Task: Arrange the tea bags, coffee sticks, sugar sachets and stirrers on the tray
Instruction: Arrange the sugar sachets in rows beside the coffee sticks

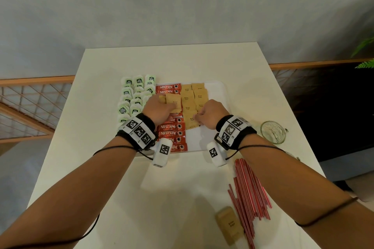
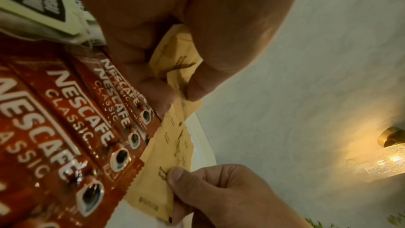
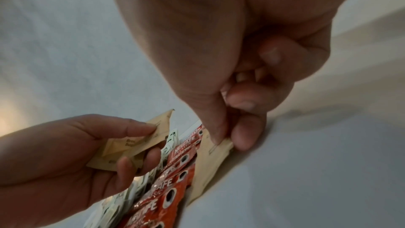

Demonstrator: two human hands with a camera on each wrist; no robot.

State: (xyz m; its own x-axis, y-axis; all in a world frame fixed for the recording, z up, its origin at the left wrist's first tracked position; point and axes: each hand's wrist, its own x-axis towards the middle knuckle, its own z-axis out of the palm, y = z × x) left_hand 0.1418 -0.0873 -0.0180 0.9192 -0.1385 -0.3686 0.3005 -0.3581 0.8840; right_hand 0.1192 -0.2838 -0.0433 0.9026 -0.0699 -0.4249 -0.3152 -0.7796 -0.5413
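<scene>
Pale bench (image 1: 232,70) against a grey wall, white tray (image 1: 217,89) on top. Right hand (image 1: 211,114): thumb and forefinger fingers (image 3: 243,134) pinching the corner of one brown sugar sachet (image 1: 191,120) lying on the tray. Left hand (image 1: 159,108): fingers (image 3: 140,130) curled round a small fan of spare sachets (image 1: 174,103), held above the red coffee sticks (image 1: 172,133). Just beyond the right fingers, two columns of sachets already laid. Left of the coffee sticks, green tea bags (image 1: 131,99). Nearer the body and to the right, red stirrers (image 1: 249,190) and one stray sachet (image 1: 229,224) on the bench, a glass (image 1: 273,132) beside them. Probably best to set the pinched sachet square under its column, edge to edge, then feed singly from the left hand without crumpling.
</scene>
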